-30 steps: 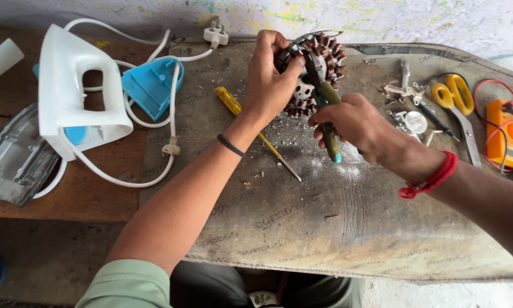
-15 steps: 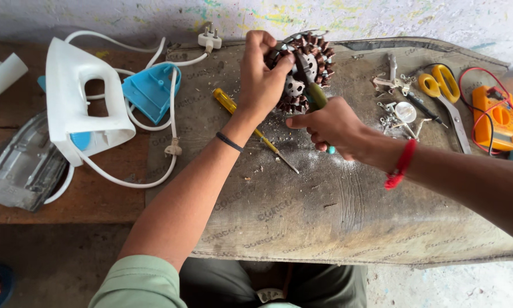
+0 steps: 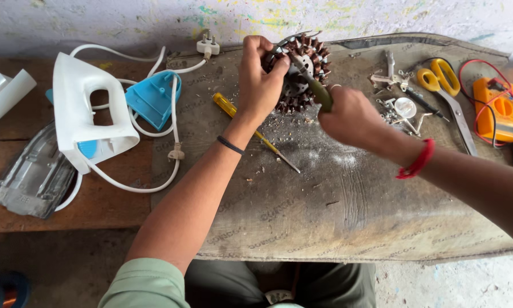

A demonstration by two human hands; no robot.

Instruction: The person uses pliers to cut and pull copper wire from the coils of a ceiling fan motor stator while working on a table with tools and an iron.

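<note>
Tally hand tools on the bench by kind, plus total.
Screwdrivers: 2, green-handled one in the right hand at the motor stator, yellow-handled one lying loose
Scissors: 1
Multimeter: 1
Total: 4

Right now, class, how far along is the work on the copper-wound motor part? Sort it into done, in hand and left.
Done: loose screws and brackets lie beside it, and debris dusts the mat. In hand: the left hand steadies the wound motor part while the right hand works a green-handled tool into its centre. Left: the part is not reassembled; the white iron shell lies open.
</note>
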